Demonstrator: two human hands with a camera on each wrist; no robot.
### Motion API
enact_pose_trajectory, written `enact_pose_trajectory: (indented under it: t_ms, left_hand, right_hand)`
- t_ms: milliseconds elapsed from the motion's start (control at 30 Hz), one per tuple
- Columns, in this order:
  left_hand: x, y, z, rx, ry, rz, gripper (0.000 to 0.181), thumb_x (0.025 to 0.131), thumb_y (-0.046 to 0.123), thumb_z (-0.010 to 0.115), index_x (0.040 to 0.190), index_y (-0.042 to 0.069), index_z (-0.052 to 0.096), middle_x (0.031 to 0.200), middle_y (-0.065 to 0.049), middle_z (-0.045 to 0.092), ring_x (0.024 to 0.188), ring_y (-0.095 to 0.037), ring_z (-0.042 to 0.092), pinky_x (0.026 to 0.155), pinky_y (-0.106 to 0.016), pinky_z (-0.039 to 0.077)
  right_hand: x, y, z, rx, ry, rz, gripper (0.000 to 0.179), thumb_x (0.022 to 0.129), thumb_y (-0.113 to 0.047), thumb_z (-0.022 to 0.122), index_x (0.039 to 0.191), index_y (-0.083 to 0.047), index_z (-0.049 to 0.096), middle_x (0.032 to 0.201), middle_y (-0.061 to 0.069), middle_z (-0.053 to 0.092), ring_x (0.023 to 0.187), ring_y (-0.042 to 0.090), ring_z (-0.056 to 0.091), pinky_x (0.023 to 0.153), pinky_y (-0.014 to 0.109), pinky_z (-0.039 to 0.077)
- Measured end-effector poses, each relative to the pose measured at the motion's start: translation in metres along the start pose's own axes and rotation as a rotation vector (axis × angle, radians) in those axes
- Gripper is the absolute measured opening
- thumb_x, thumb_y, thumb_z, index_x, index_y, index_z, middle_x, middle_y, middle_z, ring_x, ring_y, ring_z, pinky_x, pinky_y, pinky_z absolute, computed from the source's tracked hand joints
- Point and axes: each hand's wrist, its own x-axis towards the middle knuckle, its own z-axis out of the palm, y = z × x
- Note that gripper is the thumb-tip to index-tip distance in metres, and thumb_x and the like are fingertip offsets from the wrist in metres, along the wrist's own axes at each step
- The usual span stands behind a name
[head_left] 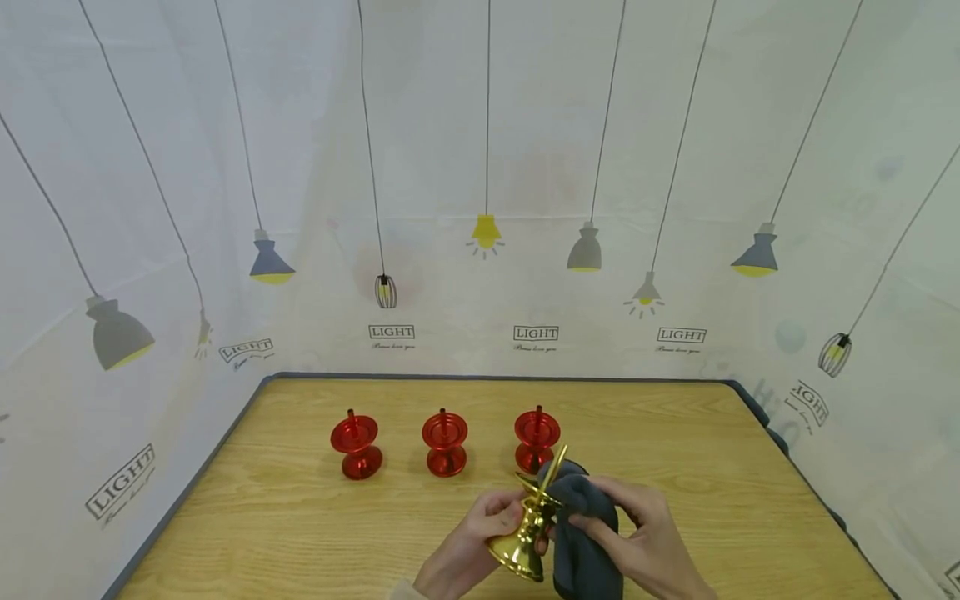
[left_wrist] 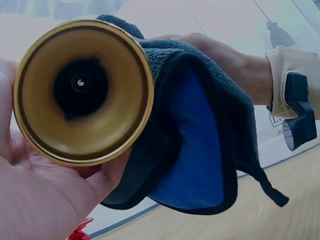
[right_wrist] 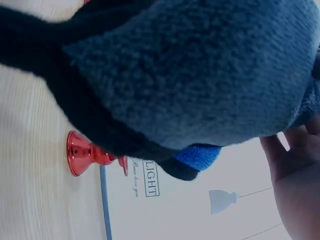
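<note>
A shiny gold candle holder [head_left: 531, 521] is gripped by my left hand [head_left: 480, 533] around its stem, tilted with its spike up to the right. Its hollow round base [left_wrist: 35, 110] faces the left wrist camera. My right hand [head_left: 648, 533] pinches a dark grey cloth [head_left: 588, 533] against the holder's dish on the right side. The cloth's blue underside [left_wrist: 195, 145] shows in the left wrist view, edged in black. In the right wrist view the grey cloth [right_wrist: 200, 75] fills most of the upper part and hides the gold holder.
Three red candle holders stand in a row toward the back of the wooden table [head_left: 300, 533]: a left one [head_left: 362, 461], a middle one [head_left: 446, 460] and a right one [head_left: 528, 456], close behind the cloth. A white sheet printed with lamps [head_left: 442, 167] hangs around the table.
</note>
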Motion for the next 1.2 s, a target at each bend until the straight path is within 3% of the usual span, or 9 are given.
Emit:
enact_pose_trajectory:
  t_ms: [100, 233, 267, 367, 500, 667, 800, 933, 1200]
  left_hand:
    - [-0.001, -0.001, -0.002, -0.027, -0.038, 0.013, 0.035, 0.107, 0.030, 0.048, 0.132, 0.006, 0.055, 0.111, 0.000, 0.070, 0.093, -0.005, 0.067, 0.086, -0.023, 0.056]
    - [0.000, -0.001, -0.003, -0.025, -0.089, 0.076, 0.038, 0.110, 0.029, 0.040, 0.137, 0.004, 0.052, 0.117, -0.001, 0.072, 0.097, -0.006, 0.067, 0.087, -0.024, 0.055]
    - [0.000, -0.001, -0.002, -0.018, -0.077, 0.077, 0.038, 0.110, 0.030, 0.041, 0.136, 0.006, 0.053, 0.117, -0.001, 0.072, 0.098, -0.006, 0.067, 0.087, -0.024, 0.055]
    - [0.001, 0.001, 0.000, -0.005, -0.005, 0.079, 0.041, 0.109, 0.033, 0.045, 0.141, 0.009, 0.051, 0.120, -0.002, 0.072, 0.098, -0.007, 0.067, 0.088, -0.025, 0.055]
    - [0.003, 0.004, 0.004, 0.020, 0.166, 0.057, 0.053, 0.106, 0.034, 0.052, 0.149, 0.004, 0.041, 0.123, -0.003, 0.067, 0.100, -0.009, 0.065, 0.093, -0.027, 0.053]
    - [0.005, 0.004, 0.008, 0.070, 0.352, 0.080, 0.040, 0.104, 0.031, 0.058, 0.137, 0.010, 0.050, 0.117, 0.001, 0.060, 0.107, -0.013, 0.060, 0.097, -0.031, 0.048]
    - [0.008, 0.003, 0.011, 0.146, 0.438, 0.145, 0.030, 0.102, 0.026, 0.062, 0.131, 0.017, 0.058, 0.120, 0.003, 0.060, 0.111, -0.013, 0.056, 0.099, -0.033, 0.045]
    - [0.010, 0.004, 0.017, 0.206, 0.526, 0.199, 0.032, 0.099, 0.021, 0.068, 0.130, 0.017, 0.063, 0.117, 0.004, 0.063, 0.109, -0.012, 0.056, 0.097, -0.032, 0.045]
    - [0.016, 0.005, 0.029, 0.331, 0.624, 0.253, 0.044, 0.093, 0.023, 0.076, 0.128, -0.001, 0.064, 0.103, 0.006, 0.068, 0.095, -0.011, 0.062, 0.083, -0.028, 0.051]
  right_hand:
    - [-0.002, 0.002, -0.001, 0.006, 0.011, 0.031, 0.042, 0.084, 0.013, 0.073, 0.122, -0.004, 0.069, 0.110, 0.004, 0.075, 0.097, 0.009, 0.072, 0.082, 0.021, 0.058]
    - [-0.005, 0.004, -0.002, -0.045, 0.087, 0.101, 0.041, 0.086, 0.010, 0.073, 0.123, -0.006, 0.070, 0.111, 0.002, 0.076, 0.097, 0.006, 0.072, 0.079, 0.021, 0.058]
    - [-0.006, 0.005, -0.003, -0.066, 0.113, 0.126, 0.040, 0.086, 0.008, 0.073, 0.123, -0.007, 0.070, 0.110, 0.001, 0.076, 0.097, 0.005, 0.072, 0.079, 0.021, 0.058]
    - [-0.008, 0.006, -0.003, -0.123, 0.188, 0.203, 0.037, 0.086, 0.006, 0.075, 0.121, -0.007, 0.071, 0.108, 0.002, 0.076, 0.093, 0.004, 0.072, 0.075, 0.021, 0.059]
    - [-0.008, 0.003, -0.003, -0.175, 0.252, 0.296, 0.033, 0.087, 0.001, 0.077, 0.118, -0.009, 0.071, 0.103, 0.004, 0.077, 0.088, 0.003, 0.072, 0.073, 0.020, 0.058]
    - [-0.006, -0.001, -0.001, -0.139, 0.271, 0.348, 0.036, 0.087, -0.001, 0.077, 0.120, -0.005, 0.063, 0.094, 0.008, 0.078, 0.080, 0.007, 0.074, 0.071, 0.022, 0.059]
    - [-0.002, -0.007, 0.000, -0.092, 0.307, 0.467, 0.035, 0.090, -0.009, 0.077, 0.120, -0.008, 0.060, 0.090, 0.007, 0.079, 0.069, 0.011, 0.072, 0.061, 0.027, 0.058]
    - [0.003, -0.012, 0.005, -0.097, 0.341, 0.569, 0.028, 0.090, -0.019, 0.079, 0.115, -0.013, 0.067, 0.088, 0.004, 0.078, 0.062, 0.012, 0.068, 0.055, 0.028, 0.054]
    - [0.009, -0.018, 0.020, -0.123, 0.355, 0.592, 0.023, 0.084, -0.024, 0.084, 0.104, -0.015, 0.078, 0.089, 0.002, 0.078, 0.069, 0.008, 0.070, 0.059, 0.025, 0.054]
